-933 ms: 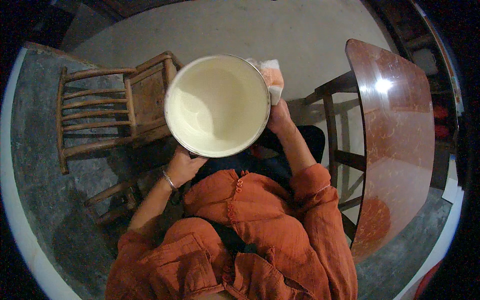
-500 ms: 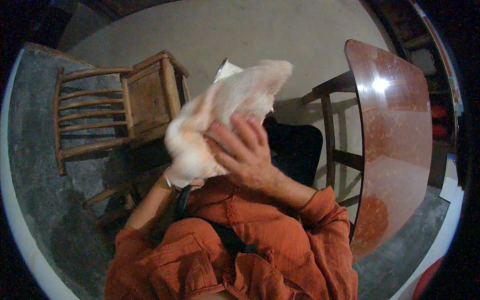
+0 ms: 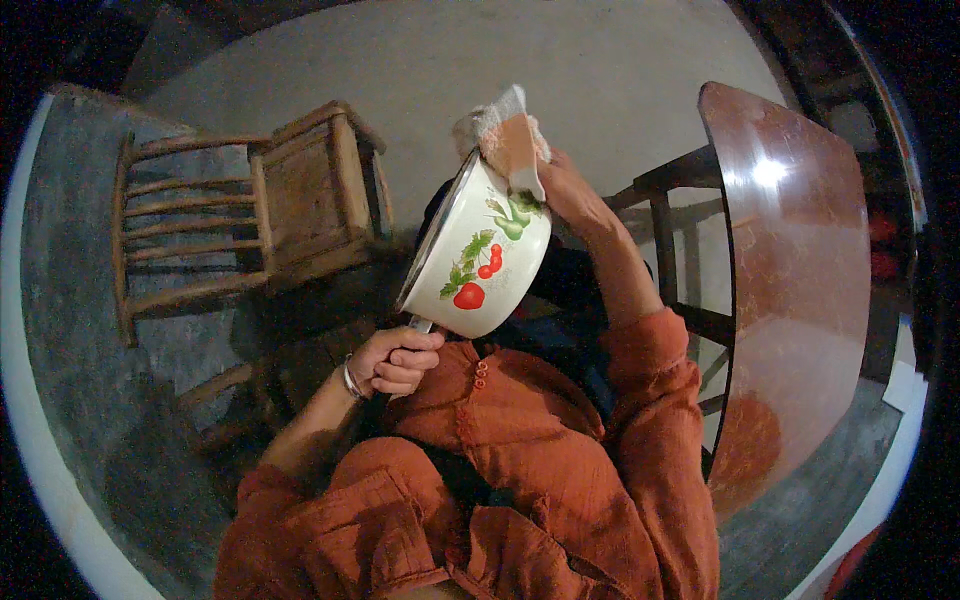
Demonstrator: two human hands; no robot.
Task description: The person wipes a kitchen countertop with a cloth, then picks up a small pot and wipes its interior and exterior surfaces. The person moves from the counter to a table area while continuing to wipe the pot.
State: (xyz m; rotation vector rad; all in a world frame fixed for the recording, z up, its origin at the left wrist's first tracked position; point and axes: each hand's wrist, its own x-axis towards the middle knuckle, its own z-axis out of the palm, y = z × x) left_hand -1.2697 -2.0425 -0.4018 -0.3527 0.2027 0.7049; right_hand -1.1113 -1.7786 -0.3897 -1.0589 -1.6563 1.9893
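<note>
A cream enamel pot (image 3: 480, 260) with painted red fruit and green leaves on its side is held up in front of me, tilted on edge with its mouth facing left. My left hand (image 3: 398, 362) is closed around the pot's handle below it. My right hand (image 3: 570, 190) presses a pale folded cloth (image 3: 508, 138) against the pot's upper rim and outer wall. Both arms wear rust-orange sleeves.
A wooden chair (image 3: 250, 220) stands on the concrete floor at the left. A glossy reddish-brown table (image 3: 800, 300) curves along the right, with a dark wooden frame (image 3: 670, 250) beside it. My lap, in dark cloth, lies under the pot.
The pot faced up with its pale inside showing, then the cloth swept across it. Now the pot is turned on edge, its decorated outside showing, and the cloth is at the top rim.
</note>
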